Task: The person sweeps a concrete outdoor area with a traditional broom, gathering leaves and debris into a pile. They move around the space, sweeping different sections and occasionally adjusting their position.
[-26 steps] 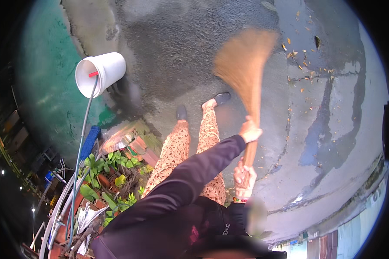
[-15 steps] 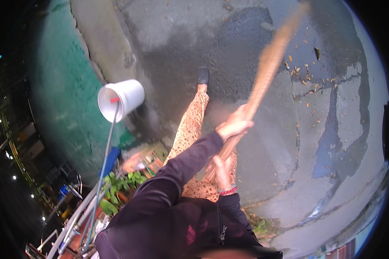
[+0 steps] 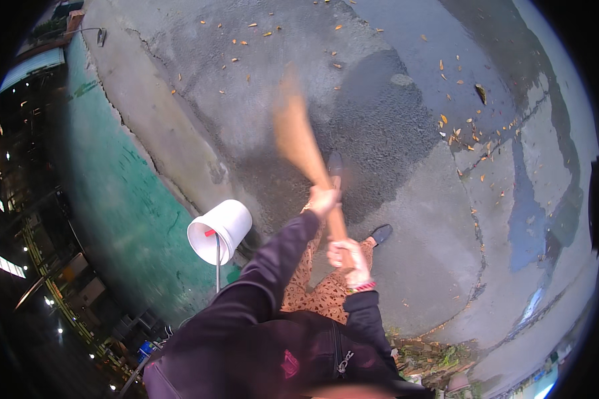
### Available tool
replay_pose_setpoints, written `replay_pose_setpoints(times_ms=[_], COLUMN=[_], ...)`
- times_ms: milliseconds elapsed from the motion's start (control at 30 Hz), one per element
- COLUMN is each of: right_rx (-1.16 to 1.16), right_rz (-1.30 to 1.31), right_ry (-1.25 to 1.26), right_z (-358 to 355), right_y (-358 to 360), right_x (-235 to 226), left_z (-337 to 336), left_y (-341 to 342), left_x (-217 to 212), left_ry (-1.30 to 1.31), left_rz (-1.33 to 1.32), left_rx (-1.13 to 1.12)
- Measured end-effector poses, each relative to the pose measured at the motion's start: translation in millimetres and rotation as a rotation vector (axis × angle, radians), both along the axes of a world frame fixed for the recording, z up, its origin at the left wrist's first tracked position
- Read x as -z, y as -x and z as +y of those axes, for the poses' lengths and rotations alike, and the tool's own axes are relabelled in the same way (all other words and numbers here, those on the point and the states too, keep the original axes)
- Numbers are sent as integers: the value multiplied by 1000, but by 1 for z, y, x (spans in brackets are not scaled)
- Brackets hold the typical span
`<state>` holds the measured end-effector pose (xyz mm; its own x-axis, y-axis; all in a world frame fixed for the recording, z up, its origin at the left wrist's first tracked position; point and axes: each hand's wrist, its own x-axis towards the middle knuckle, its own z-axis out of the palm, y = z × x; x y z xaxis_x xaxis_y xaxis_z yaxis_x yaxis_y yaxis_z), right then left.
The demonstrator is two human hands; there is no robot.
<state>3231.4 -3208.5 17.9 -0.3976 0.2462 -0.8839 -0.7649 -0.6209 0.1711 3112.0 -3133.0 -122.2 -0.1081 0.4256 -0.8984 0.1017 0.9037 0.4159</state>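
Note:
A straw-coloured broom (image 3: 298,141) slants up and to the left across the middle of the view, smeared by motion, its broad sweeping end over the wet concrete. My left hand (image 3: 324,201) is wrapped round it at the narrow part just below the spread. Lower down, my right hand (image 3: 351,258) grips the handle in a closed fist, with a red bracelet (image 3: 361,287) at its wrist. The motion blur hides whether the broom's tip touches the ground.
A white bucket (image 3: 233,221) with a hose (image 3: 217,266) in it stands at left, beside green-painted ground (image 3: 140,206). My dark shoes (image 3: 382,233) are on the concrete. Orange leaves (image 3: 470,139) lie scattered ahead and to the right; wet patches (image 3: 529,206) darken the ground.
The broom has swung from the upper right to the upper left, both hands staying round it. My view has shifted, so the bucket appears lower and more leaves show ahead.

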Motion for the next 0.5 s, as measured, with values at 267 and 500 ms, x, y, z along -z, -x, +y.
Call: replay_pose_setpoints(times_ms=[267,500], right_rx=[-90,-562], right_rz=[-1077,-435], right_ry=[-536,-480], right_z=[70,36], right_y=[6,75], right_x=[22,-41], left_z=[146,69], left_y=[-144,43], left_x=[-39,-125], left_ry=[62,63], left_rz=[-843,-673], left_rx=[336,-224])
